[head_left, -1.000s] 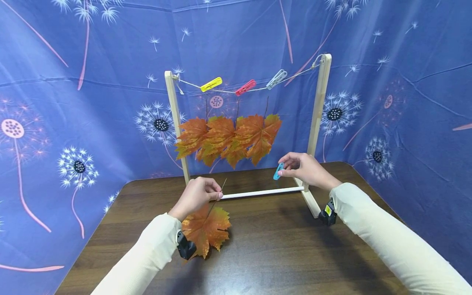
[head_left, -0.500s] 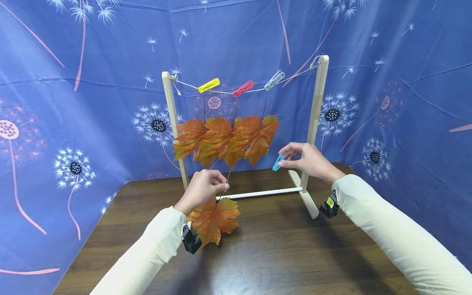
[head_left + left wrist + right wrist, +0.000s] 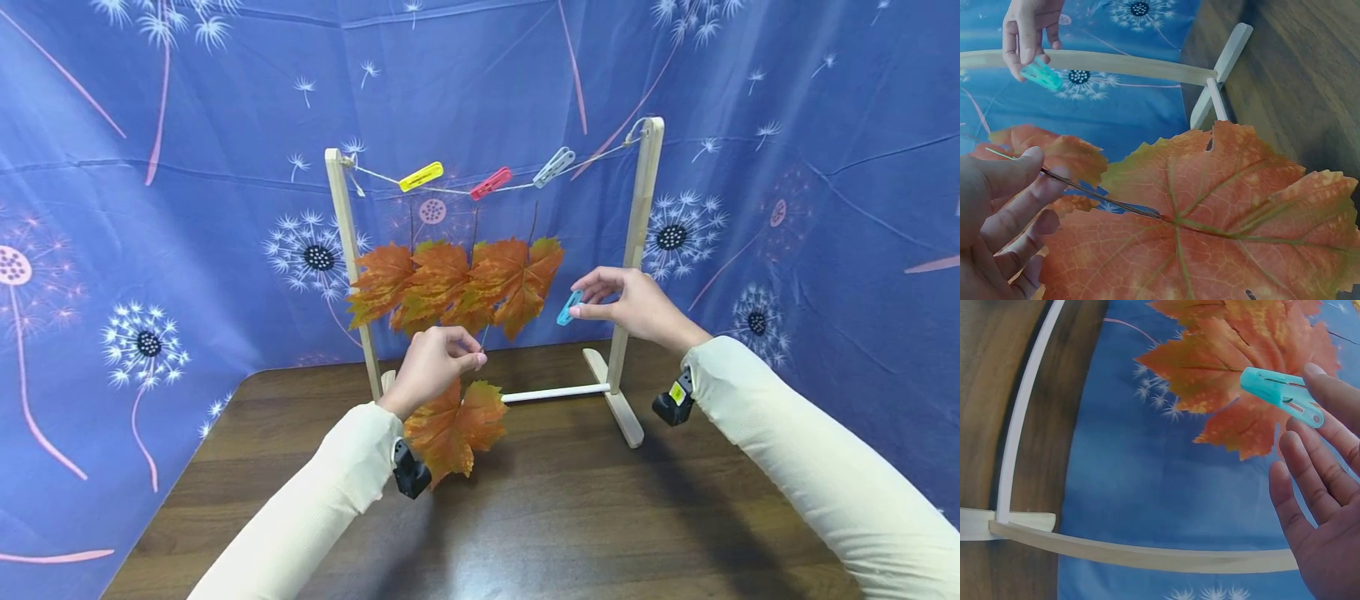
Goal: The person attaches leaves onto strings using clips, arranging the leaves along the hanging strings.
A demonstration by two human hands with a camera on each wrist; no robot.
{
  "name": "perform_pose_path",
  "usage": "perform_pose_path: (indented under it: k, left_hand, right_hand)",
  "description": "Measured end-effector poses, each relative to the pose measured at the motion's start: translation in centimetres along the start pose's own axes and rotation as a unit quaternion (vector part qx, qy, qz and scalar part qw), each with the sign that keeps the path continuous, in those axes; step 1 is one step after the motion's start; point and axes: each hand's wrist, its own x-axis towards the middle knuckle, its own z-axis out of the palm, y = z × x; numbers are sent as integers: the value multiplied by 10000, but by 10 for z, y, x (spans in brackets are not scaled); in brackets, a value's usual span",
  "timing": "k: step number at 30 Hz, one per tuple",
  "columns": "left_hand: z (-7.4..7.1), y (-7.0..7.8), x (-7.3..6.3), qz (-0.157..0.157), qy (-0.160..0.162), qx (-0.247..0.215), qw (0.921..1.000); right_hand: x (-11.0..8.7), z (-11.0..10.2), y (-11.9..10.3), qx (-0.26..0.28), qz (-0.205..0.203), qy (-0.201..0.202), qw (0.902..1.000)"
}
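My left hand (image 3: 438, 364) pinches the stem of an orange maple-like leaf (image 3: 459, 429), which hangs below the fingers above the table. In the left wrist view the thin brown stem (image 3: 1104, 199) runs from the fingertips to the leaf's middle. My right hand (image 3: 633, 307) holds a light blue clothespin (image 3: 570, 308) between thumb and fingers, right of the hanging leaves. Three similar leaves (image 3: 450, 279) hang in an overlapping row from the string (image 3: 450, 192). Above their stems, yellow (image 3: 422, 177), red (image 3: 491, 183) and grey (image 3: 554, 167) clothespins sit on the string.
A wooden frame carries the string between its left post (image 3: 345, 225) and right post (image 3: 643, 208). A white rod (image 3: 555, 392) joins the posts low down, and a foot (image 3: 622, 408) stands on the brown table (image 3: 555, 517). Blue patterned cloth (image 3: 225, 250) hangs behind.
My left hand has moved up and to the right, carrying the leaf with it. My right hand has risen with the blue clothespin. The head view has shifted slightly.
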Motion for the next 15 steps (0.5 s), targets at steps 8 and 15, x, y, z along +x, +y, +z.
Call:
perform_pose_path:
  k: [8, 15]
  left_hand:
    - [2, 14, 11, 104, 104, -42, 9999]
    - [5, 32, 25, 237, 110, 25, 9997]
  right_hand:
    - [5, -15, -7, 54, 35, 218, 9997]
    - [9, -30, -13, 132, 191, 421, 9988]
